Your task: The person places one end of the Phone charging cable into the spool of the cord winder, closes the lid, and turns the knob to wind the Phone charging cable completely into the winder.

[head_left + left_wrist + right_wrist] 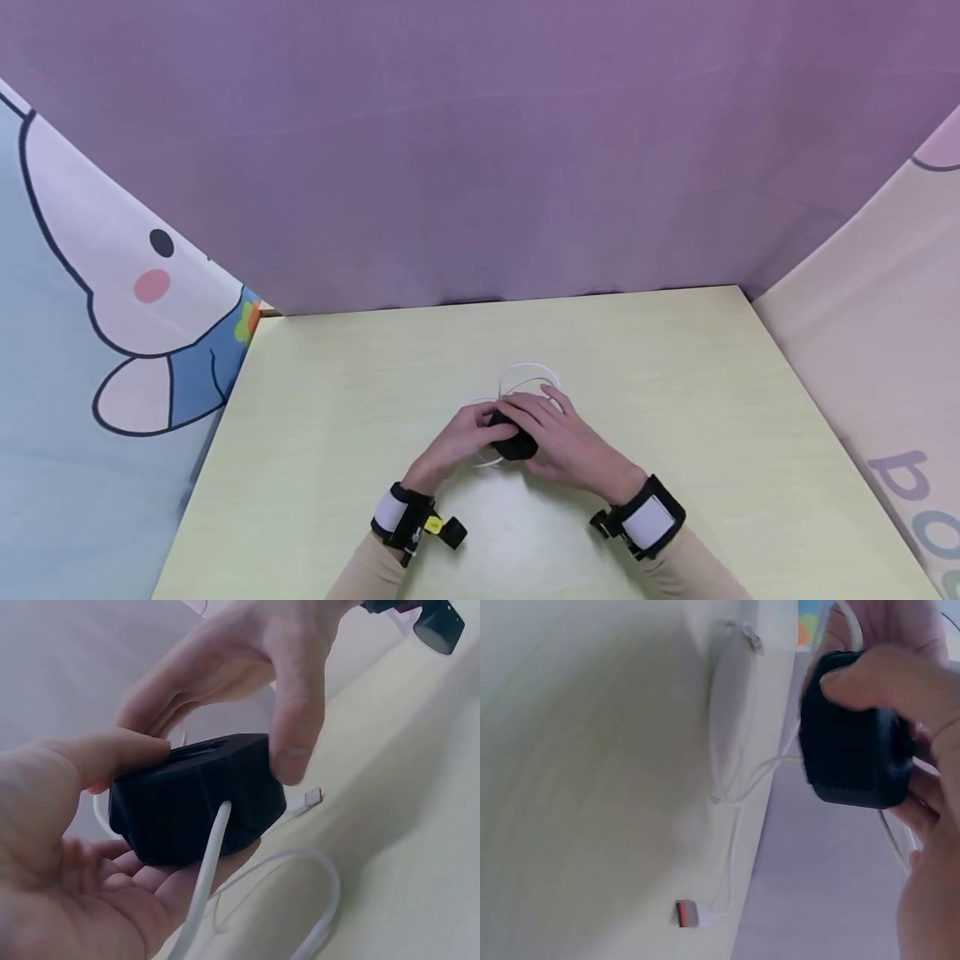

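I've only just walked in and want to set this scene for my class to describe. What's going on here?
A person at a pale table is handling a black boxy object. The left grip holds it, thumb on top and fingers underneath, while the right grip has it from the other side. A white cable comes out of the box's side and loops around it. The cable's plug is apart from the box, out of both grips.
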Available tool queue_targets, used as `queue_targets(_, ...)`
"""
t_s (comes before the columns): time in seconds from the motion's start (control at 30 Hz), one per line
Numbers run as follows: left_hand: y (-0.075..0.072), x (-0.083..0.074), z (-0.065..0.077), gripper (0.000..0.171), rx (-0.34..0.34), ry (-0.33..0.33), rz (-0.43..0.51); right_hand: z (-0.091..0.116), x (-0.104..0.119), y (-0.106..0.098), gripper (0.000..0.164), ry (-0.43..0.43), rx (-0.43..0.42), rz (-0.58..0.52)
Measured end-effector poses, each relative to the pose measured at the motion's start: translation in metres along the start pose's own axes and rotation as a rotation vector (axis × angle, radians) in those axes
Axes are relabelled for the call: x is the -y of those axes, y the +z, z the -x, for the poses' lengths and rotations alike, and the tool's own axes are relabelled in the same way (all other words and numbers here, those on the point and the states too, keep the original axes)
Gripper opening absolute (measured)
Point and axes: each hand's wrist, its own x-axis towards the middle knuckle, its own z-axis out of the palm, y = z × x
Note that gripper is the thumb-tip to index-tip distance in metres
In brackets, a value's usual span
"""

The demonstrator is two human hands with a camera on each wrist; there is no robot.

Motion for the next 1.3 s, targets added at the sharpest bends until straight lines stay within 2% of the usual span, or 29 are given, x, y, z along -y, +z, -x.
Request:
queue_targets(0.13,0.0002,0.0042,-0.0009,0.043,-0.022,-0.009,0.037,-0.0016,0.0021,-0.0032,0.086,-0.002,-0.017,-0.099)
queue_targets(0.23,0.0002,0.0049,-0.0001,0.043,-0.037,-0.017,0.073,-0.0036,0.0032,-0.0027,0.072,-0.002,-0.063,-0.152)
queue_targets(0.37,0.0011,0.0037,0.0008,0.042,-0.045,-0.024,0.121,-0.0055,0.0038,-0.0019,0.049,-0.008,-0.133,-0.162)
queue_targets(0.53,0.0029,0.0043,0.001,0.041,-0.056,-0.028,0.145,-0.0056,0.0037,-0.0041,0.032,-0.006,-0.155,-0.153)
queue_targets(0.97,0.0038,0.0076,0.0039,0.048,-0.042,-0.046,0.217,-0.0018,-0.0004,-0.0038,0.022,-0.014,-0.171,-0.142)
queue_targets(1.3,0.0021,0.0071,0.0053,0.05,0.011,-0.03,0.205,-0.001,-0.003,-0.0078,0.026,-0.021,-0.116,-0.082)
